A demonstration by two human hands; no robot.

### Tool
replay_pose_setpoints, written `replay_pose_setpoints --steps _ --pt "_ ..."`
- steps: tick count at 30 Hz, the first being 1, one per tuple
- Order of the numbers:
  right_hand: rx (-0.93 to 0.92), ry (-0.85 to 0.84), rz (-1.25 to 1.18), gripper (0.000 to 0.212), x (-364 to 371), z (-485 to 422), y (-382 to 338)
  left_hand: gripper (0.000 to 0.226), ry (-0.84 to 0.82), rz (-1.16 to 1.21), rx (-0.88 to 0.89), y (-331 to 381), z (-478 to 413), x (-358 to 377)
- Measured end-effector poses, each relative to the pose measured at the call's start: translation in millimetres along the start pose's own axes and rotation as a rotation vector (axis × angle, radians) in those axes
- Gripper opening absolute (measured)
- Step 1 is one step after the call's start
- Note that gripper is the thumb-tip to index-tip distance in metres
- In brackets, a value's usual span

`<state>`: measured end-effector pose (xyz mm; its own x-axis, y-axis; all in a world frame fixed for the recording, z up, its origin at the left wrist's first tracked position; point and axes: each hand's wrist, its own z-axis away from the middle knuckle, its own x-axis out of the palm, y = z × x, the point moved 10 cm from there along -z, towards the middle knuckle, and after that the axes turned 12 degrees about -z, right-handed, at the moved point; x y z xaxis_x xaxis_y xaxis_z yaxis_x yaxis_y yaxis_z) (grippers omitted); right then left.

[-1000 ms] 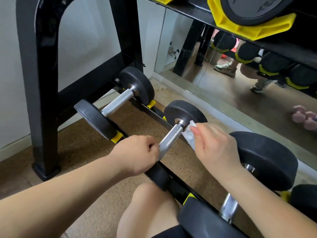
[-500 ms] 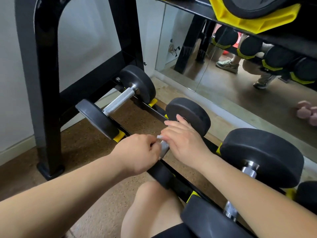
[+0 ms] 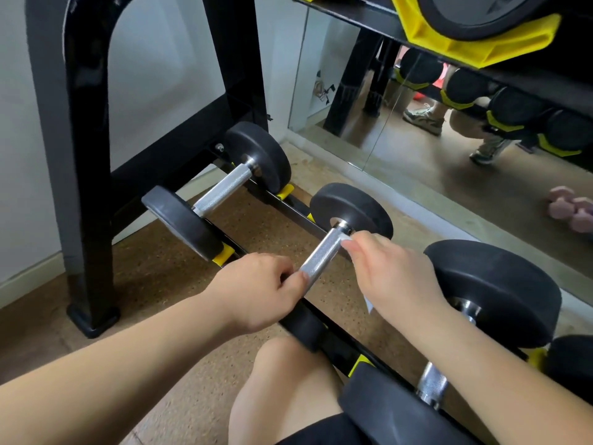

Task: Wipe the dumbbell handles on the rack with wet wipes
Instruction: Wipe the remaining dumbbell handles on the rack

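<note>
You are down at the lowest tier of the black rack [image 3: 80,155], and the room there is tight. Its upright leg stands at your left, well apart from your hands, with bare cork floor [image 3: 167,268] between it and the rail. Overhead at the right, the upper shelf [image 3: 362,16] with its yellow cradle [image 3: 475,43] juts toward you. Behind the rack a mirror [image 3: 401,162] runs along the floor, close to the far dumbbell heads. The dumbbell you are working on lies across the two rails in the middle; its knurled handle [image 3: 321,255] runs from near left to far right. To its left sits a smaller dumbbell [image 3: 221,191], apart from your left hand with open floor showing between. To its right the large head of a bigger dumbbell [image 3: 494,290] sits just beside your right wrist; whether they touch I cannot tell. Your bare knee [image 3: 288,380] is just beside the near head [image 3: 303,329].

Your left hand [image 3: 256,290] is curled tight round the near end of the handle, thumb laid on the knurling. Your right hand [image 3: 394,277] has fingers and thumb drawn together, pinching the wet wipe [image 3: 348,239] against the far end of the handle, right by the far head [image 3: 353,203]. A white corner of the wipe pokes out below the heel of that hand. Bare steel shows between your two hands
</note>
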<state>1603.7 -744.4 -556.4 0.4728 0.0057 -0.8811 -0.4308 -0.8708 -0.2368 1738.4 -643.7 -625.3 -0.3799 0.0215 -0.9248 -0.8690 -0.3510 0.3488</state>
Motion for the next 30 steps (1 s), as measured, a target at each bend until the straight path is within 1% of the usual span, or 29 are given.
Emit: replay_pose_setpoints --steps 1,3,5,6,7,9,11,13,14,16,17,19,21,24,26,28,30 --pt "0.006 -0.031 0.045 0.037 5 -2 1 0.037 0.002 -0.005 -0.006 1 -1 -1" --pt "0.067 -0.112 0.097 0.044 19 -8 2 0.034 -0.003 -0.015 -0.019 1 -1 -1" --pt "0.136 -0.119 0.169 0.049 26 -12 1 0.034 -0.008 -0.026 -0.023 0 -2 -1" --pt "0.160 -0.111 0.200 0.048 28 -13 -3 0.035 -0.013 -0.025 -0.022 0 -1 -1" --pt "0.186 -0.103 0.208 0.045 27 -13 -6 0.035 -0.018 -0.022 -0.017 -1 -1 -1" --pt "0.258 -0.147 0.143 0.039 28 -11 -6 0.037 -0.024 -0.024 -0.003 0 -1 0" --pt "0.339 -0.208 0.043 0.027 30 -6 0 0.040 -0.027 -0.016 0.012 -1 -1 1" --pt "0.422 -0.248 0.012 0.019 26 -2 10 0.040 -0.019 0.018 0.032 -1 -1 2" --pt "0.454 -0.224 0.015 0.019 20 -2 15 0.040 0.003 0.030 0.051 -1 1 2" --pt "0.562 -0.118 0.000 0.019 11 0 23 0.043 0.051 0.035 0.109 2 6 0" --pt "0.628 -0.060 -0.018 0.021 10 2 24 0.046 0.057 0.037 0.135 4 8 -1" --pt "0.699 0.023 -0.058 0.026 23 5 12 0.051 0.043 0.055 0.171 4 11 -2" --pt "0.765 0.100 -0.169 0.032 44 8 -6 0.054 0.025 0.072 0.191 3 13 -3" --pt "0.898 0.253 -0.372 0.032 56 20 -10 0.052 0.016 0.080 0.213 2 15 -3" --pt "0.918 0.281 -0.436 0.030 59 25 -6 0.050 0.024 0.078 0.233 4 18 -4" --pt "0.899 0.261 -0.436 0.030 57 29 -5 0.050 0.032 0.063 0.246 5 19 -3" --pt "0.847 0.242 -0.427 0.029 56 33 -9 0.059 0.041 0.040 0.255 4 20 -1"
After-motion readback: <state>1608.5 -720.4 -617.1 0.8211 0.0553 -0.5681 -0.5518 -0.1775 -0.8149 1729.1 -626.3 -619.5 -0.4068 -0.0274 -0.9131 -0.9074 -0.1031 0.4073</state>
